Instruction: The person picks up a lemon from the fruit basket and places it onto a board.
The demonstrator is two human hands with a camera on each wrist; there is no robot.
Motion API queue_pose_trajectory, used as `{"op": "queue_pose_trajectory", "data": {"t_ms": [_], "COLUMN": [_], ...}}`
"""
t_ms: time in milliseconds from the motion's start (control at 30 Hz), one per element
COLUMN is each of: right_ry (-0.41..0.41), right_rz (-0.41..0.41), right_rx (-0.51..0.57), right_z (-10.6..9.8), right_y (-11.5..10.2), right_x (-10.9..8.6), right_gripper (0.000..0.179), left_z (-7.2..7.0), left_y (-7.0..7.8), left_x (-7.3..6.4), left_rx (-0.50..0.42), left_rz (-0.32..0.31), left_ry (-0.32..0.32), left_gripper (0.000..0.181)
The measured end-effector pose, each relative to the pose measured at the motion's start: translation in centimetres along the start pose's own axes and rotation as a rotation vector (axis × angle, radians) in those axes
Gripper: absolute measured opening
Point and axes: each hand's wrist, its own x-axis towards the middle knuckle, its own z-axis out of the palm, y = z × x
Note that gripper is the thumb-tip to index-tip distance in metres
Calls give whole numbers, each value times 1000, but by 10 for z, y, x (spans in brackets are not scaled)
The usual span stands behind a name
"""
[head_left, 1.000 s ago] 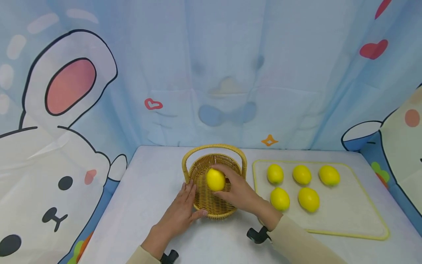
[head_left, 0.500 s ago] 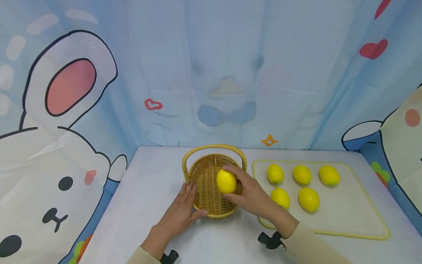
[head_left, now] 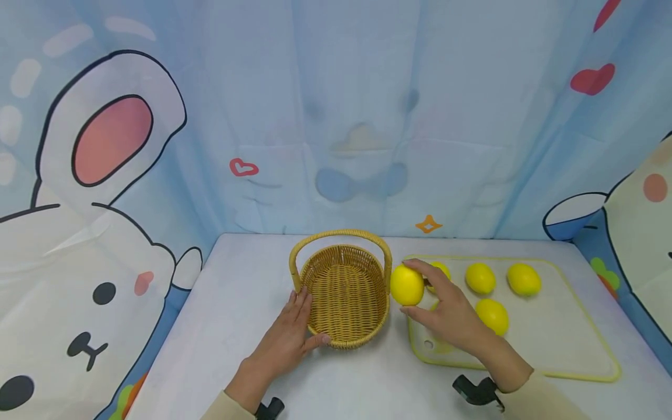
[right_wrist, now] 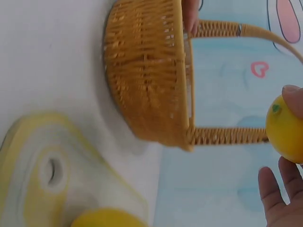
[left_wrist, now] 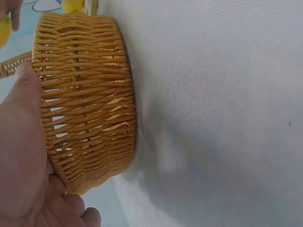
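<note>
A round wicker basket point(head_left: 343, 303) with a tall arched handle stands upright, its woven bottom in sight. My left hand point(head_left: 283, 335) holds its near left side. In the left wrist view the thumb lies over the rim and the other fingers lie against the wall. Just right of the basket, my right hand point(head_left: 454, 315) pinches a yellow lemon point(head_left: 407, 285) between thumb and fingers. That lemon is raised near the left edge of a cutting board point(head_left: 551, 344). In the right wrist view the lemon point(right_wrist: 286, 135) shows a green tip and overlaps the handle.
Several more lemons lie on the board, among them one at the back right point(head_left: 524, 279) and one in front point(head_left: 492, 317); my right hand partly covers the left ones. A white cloth point(head_left: 252, 280) covers the table. Behind it hangs a printed blue curtain point(head_left: 362, 116).
My right hand has moved right with the lemon, from over the inside of the basket to beyond its right rim. The left hand and the basket have stayed in place.
</note>
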Motion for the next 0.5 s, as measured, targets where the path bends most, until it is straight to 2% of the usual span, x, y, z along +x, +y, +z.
{"op": "queue_pose_trajectory", "data": {"t_ms": [300,500], "right_ry": [31,53], "right_rz": [186,254], "right_rx": [-39,-112], "right_z": [-41,-72], "right_y": [25,50], "right_x": [-20,-39], "right_gripper": [86,87], "left_z": [1,0], "left_y": [-2,-1], "left_x": [1,0], "left_rx": [-3,-10], "left_rz": [-12,-14], "left_ry": [-17,-19], "left_gripper": [95,95]}}
